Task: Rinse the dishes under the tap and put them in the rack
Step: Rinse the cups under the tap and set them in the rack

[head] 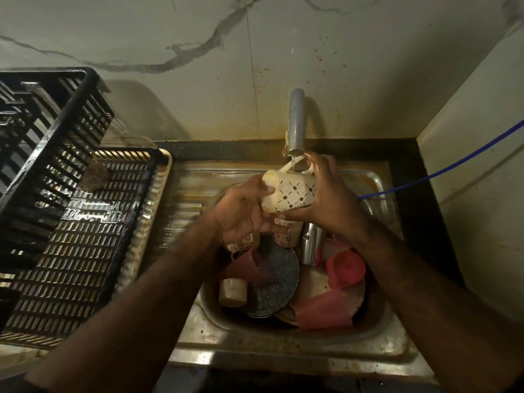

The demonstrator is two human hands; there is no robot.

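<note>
A stained, marble-patterned wall backs a steel sink [283, 340] set into a dark counter, and the light is dim and yellowish. Directly under the spout of the metal tap [295, 123], you hold a cream mug [289, 191] printed with small dark motifs, tipped on its side with its mouth facing left. Your right hand [330, 194] wraps around the mug's base end, fingers curled over it beside the handle, which sits up against the spout. Your left hand [243, 211] cups the mug's open rim from below and the left, thumb lying across the rim and fingers loosely bent under it. A thin stream of water runs from the tap onto the mug near its handle.

Below the tap, the sink bowl is full of unwashed dishes: a speckled dark pan [273, 276] in the middle, a small cream cup [233, 292] at its left edge, pink plastic tumblers [344, 269] to its right, a steel tumbler [310, 245] and floral-printed cups [286, 232] just beneath your hands. Left of the tap, on the ribbed drainboard, a black slotted plastic rack [85, 239] sits in a metal tray [158, 199], with a second black crate [56, 114] tilted across its far end. Right of the tap, a blue tube [442, 170] slants down toward the sink's far corner.
</note>
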